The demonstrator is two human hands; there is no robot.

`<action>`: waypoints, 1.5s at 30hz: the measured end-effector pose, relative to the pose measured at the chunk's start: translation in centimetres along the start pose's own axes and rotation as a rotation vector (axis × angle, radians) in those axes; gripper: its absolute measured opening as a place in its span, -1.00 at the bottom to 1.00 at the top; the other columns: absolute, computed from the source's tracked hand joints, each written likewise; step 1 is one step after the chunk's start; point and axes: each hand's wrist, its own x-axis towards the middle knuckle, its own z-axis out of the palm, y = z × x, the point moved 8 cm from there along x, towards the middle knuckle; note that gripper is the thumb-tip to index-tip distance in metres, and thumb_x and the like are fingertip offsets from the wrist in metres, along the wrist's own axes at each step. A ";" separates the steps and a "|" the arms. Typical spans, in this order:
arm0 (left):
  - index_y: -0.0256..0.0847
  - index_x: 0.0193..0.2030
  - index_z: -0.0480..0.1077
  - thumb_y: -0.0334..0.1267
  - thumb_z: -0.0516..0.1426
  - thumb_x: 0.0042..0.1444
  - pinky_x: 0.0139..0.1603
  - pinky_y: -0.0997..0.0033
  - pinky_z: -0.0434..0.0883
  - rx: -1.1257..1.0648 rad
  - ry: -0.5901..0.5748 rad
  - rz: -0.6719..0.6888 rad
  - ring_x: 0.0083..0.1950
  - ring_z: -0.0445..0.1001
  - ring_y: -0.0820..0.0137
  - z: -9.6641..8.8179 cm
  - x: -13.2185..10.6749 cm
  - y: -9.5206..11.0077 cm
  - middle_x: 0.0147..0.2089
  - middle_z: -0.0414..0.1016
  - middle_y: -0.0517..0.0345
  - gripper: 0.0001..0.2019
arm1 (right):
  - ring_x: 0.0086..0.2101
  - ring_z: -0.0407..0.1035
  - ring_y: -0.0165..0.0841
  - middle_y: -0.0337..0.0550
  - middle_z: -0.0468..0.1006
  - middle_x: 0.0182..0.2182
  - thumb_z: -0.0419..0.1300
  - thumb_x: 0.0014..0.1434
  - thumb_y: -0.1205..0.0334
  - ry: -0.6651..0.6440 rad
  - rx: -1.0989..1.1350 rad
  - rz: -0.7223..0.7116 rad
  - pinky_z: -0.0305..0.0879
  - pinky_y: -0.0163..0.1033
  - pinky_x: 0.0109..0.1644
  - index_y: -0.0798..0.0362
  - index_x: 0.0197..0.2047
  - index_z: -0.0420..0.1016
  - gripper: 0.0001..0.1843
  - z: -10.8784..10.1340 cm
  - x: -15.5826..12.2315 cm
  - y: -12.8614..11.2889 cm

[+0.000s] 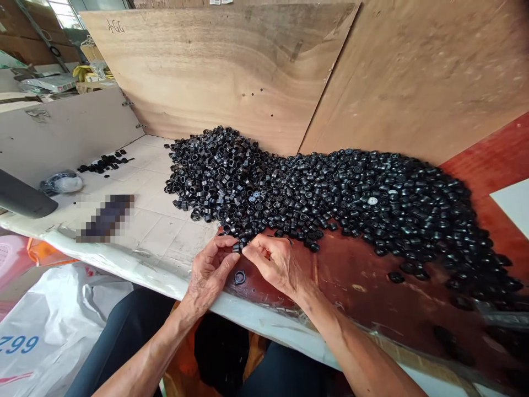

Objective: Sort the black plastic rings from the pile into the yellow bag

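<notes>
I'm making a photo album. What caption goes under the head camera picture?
Left hand and right hand touch small black rings on a reddish board.

Looks like a small, pretty bare-bones workshop to me: plywood sheets [215, 71] propped around a bench [152, 242], a huge heap of little black plastic parts [314, 193], cardboard boxes [33, 27] out back, big white sack [53, 331] alongside

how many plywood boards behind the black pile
2: one plywood board behind the left of the black pile, one to its right; others may be hidden.
</notes>
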 end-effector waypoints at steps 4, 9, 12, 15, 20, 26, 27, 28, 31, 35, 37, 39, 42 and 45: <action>-0.14 0.00 0.56 -0.14 0.36 0.22 -0.11 0.45 0.56 -0.008 -0.001 -0.020 -0.16 0.56 0.41 0.0 0.0 -0.1 -0.03 0.56 0.10 -0.74 | -0.48 0.35 -0.41 -0.31 0.51 -0.51 0.28 0.35 0.03 -0.050 0.047 -0.060 0.24 -0.31 -0.34 0.01 -0.34 0.51 -0.72 0.5 -0.1 -0.3; -0.16 0.00 0.55 -0.12 0.37 0.21 -0.06 0.40 0.57 -0.025 -0.003 -0.015 -0.11 0.58 0.37 0.0 0.0 -0.2 0.00 0.55 0.08 -0.72 | -0.47 0.34 -0.41 -0.29 0.53 -0.43 0.33 0.30 0.10 -0.002 0.027 -0.090 0.25 -0.30 -0.33 0.01 -0.23 0.53 -0.83 0.4 -0.1 0.0; -0.15 0.00 0.55 -0.11 0.37 0.21 -0.03 0.38 0.57 0.003 -0.005 -0.011 -0.09 0.58 0.35 -0.1 0.0 -0.2 0.00 0.56 0.08 -0.72 | -0.47 0.33 -0.39 -0.27 0.51 -0.46 0.29 0.34 0.14 0.006 0.000 -0.128 0.25 -0.29 -0.32 0.01 -0.32 0.51 -0.81 0.5 -0.2 -0.1; -0.13 0.01 0.55 -0.12 0.35 0.23 -0.03 0.38 0.57 0.019 -0.013 -0.019 -0.09 0.59 0.35 -0.1 0.0 -0.2 0.01 0.57 0.09 -0.73 | -0.41 0.39 -0.36 -0.24 0.55 -0.41 0.28 0.33 0.18 0.038 0.008 -0.134 0.30 -0.28 -0.28 0.00 -0.26 0.54 -0.88 0.2 -0.1 -0.1; -0.14 0.03 0.56 -0.11 0.33 0.26 0.03 0.34 0.57 0.072 -0.070 0.008 -0.03 0.61 0.31 0.3 -0.1 0.2 0.04 0.60 0.05 -0.74 | -0.43 0.41 -0.38 -0.24 0.56 -0.44 0.16 0.41 0.19 0.044 0.004 -0.116 0.32 -0.30 -0.26 0.01 -0.28 0.55 -0.78 -0.1 0.0 -0.6; -0.16 0.01 0.56 -0.12 0.37 0.21 -0.04 0.39 0.58 0.060 -0.014 -0.040 -0.13 0.61 0.36 0.2 -0.1 0.1 -0.05 0.62 0.09 -0.71 | -0.34 0.46 -0.36 -0.22 0.60 -0.32 0.25 0.35 0.18 0.028 0.038 -0.158 0.37 -0.29 -0.16 0.01 -0.07 0.57 -0.86 0.0 -0.1 -0.6; -0.16 0.01 0.55 -0.12 0.36 0.22 -0.04 0.39 0.58 0.057 -0.018 -0.042 -0.13 0.61 0.37 0.2 -0.1 0.1 -0.05 0.63 0.10 -0.72 | -0.32 0.47 -0.36 -0.21 0.60 -0.30 0.25 0.35 0.20 0.024 0.037 -0.181 0.37 -0.28 -0.14 0.01 -0.07 0.57 -0.87 0.2 -0.2 -0.5; -0.16 0.01 0.55 -0.12 0.36 0.22 -0.04 0.39 0.58 0.060 -0.021 -0.031 -0.12 0.62 0.36 0.3 -0.1 0.2 -0.04 0.63 0.09 -0.72 | -0.33 0.47 -0.36 -0.21 0.60 -0.31 0.23 0.36 0.20 0.023 0.032 -0.178 0.37 -0.28 -0.14 0.01 -0.10 0.57 -0.88 0.4 -0.2 -0.3; -0.15 0.02 0.55 -0.12 0.34 0.25 0.04 0.35 0.58 0.104 -0.024 0.037 -0.05 0.63 0.33 0.4 -0.1 0.7 0.03 0.62 0.06 -0.73 | -0.42 0.43 -0.38 -0.25 0.55 -0.44 0.19 0.41 0.12 0.007 0.050 -0.039 0.33 -0.31 -0.27 0.02 -0.20 0.55 -0.80 1.0 -0.1 1.0; -0.16 0.03 0.55 -0.09 0.34 0.24 0.03 0.32 0.62 0.105 -0.019 0.014 -0.07 0.64 0.31 0.2 0.0 0.6 -0.01 0.63 0.05 -0.70 | -0.41 0.44 -0.38 -0.25 0.57 -0.39 0.22 0.36 0.10 0.013 0.113 -0.021 0.35 -0.32 -0.28 0.01 -0.11 0.54 -0.82 1.1 0.0 0.8; -0.17 0.02 0.56 -0.07 0.36 0.22 0.00 0.32 0.63 0.076 -0.011 -0.026 -0.11 0.64 0.31 0.1 0.0 0.2 -0.06 0.64 0.06 -0.68 | -0.34 0.47 -0.36 -0.20 0.60 -0.31 0.21 0.34 0.16 0.034 0.099 -0.127 0.38 -0.30 -0.19 0.01 -0.07 0.55 -0.84 0.8 0.0 -0.3; -0.16 0.01 0.57 -0.07 0.37 0.21 0.03 0.32 0.64 0.096 0.001 -0.023 -0.08 0.64 0.31 -0.1 0.1 0.2 -0.04 0.63 0.06 -0.68 | -0.35 0.47 -0.37 -0.21 0.59 -0.34 0.18 0.37 0.19 0.029 0.073 -0.131 0.37 -0.31 -0.19 0.00 -0.13 0.55 -0.87 0.7 0.0 -0.4; -0.11 0.03 0.58 -0.06 0.37 0.19 0.10 0.27 0.64 0.170 0.023 0.033 0.01 0.64 0.26 -0.3 0.1 0.5 0.07 0.61 0.06 -0.68 | -0.46 0.41 -0.41 -0.31 0.51 -0.48 0.17 0.41 0.11 -0.024 0.080 0.059 0.28 -0.35 -0.34 -0.01 -0.24 0.52 -0.79 1.1 0.2 0.9; -0.13 0.01 0.58 -0.03 0.39 0.17 0.10 0.22 0.66 0.150 0.032 0.027 0.01 0.65 0.22 -0.3 0.2 0.5 0.05 0.62 0.04 -0.66 | -0.43 0.42 -0.41 -0.30 0.54 -0.42 0.21 0.38 0.10 -0.023 0.116 0.067 0.29 -0.36 -0.34 -0.01 -0.16 0.53 -0.84 1.0 0.2 0.7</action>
